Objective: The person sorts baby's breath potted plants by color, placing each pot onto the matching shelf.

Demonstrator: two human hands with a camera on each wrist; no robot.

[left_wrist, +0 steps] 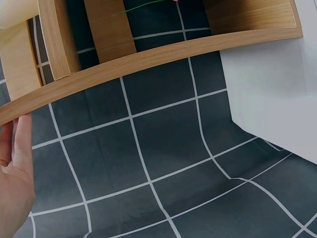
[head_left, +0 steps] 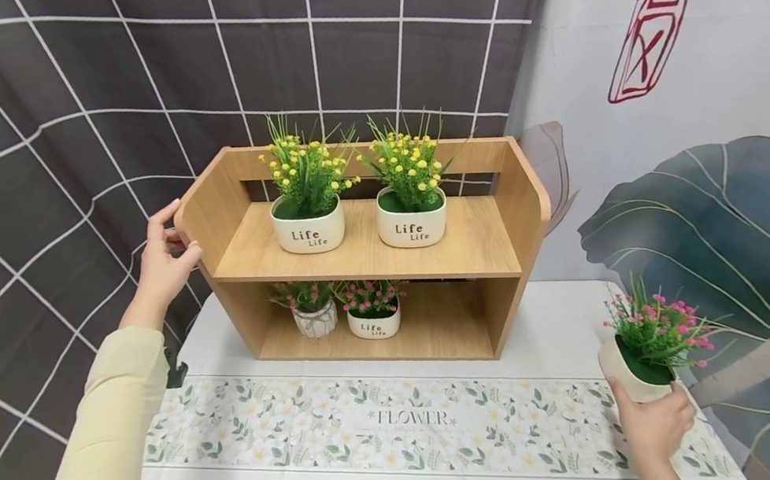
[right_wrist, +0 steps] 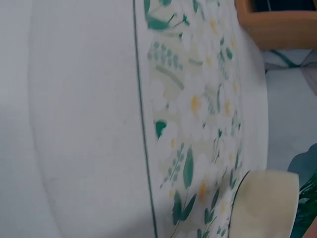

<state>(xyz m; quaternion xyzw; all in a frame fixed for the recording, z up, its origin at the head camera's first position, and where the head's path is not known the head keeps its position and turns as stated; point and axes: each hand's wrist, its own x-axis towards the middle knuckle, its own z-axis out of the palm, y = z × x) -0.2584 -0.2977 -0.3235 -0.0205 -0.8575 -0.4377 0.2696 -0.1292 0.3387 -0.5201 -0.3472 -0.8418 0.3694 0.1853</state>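
A two-tier wooden shelf [head_left: 383, 259] stands at the back of the table. My left hand [head_left: 164, 262] touches the edge of its left side panel with fairly straight fingers; the left wrist view shows those fingertips against the panel [left_wrist: 148, 62]. Over at the far right, my right hand [head_left: 656, 425] grips a white pot of pink artificial flowers [head_left: 640, 380]. That pot [right_wrist: 265, 206] shows in the lower right of the right wrist view, where the hand is mostly out of sight. Two white pots with yellow flowers [head_left: 308, 223] [head_left: 410, 218] sit on the upper tier.
On the lower tier stand a patterned pot with pink flowers [head_left: 315, 318] and a white "Life" pot with pink flowers [head_left: 373, 322]. A floral band printed "FLOWER" [head_left: 405, 440] runs across the white tabletop [head_left: 561, 323]. A dark gridded cloth [head_left: 126, 68] hangs behind and left.
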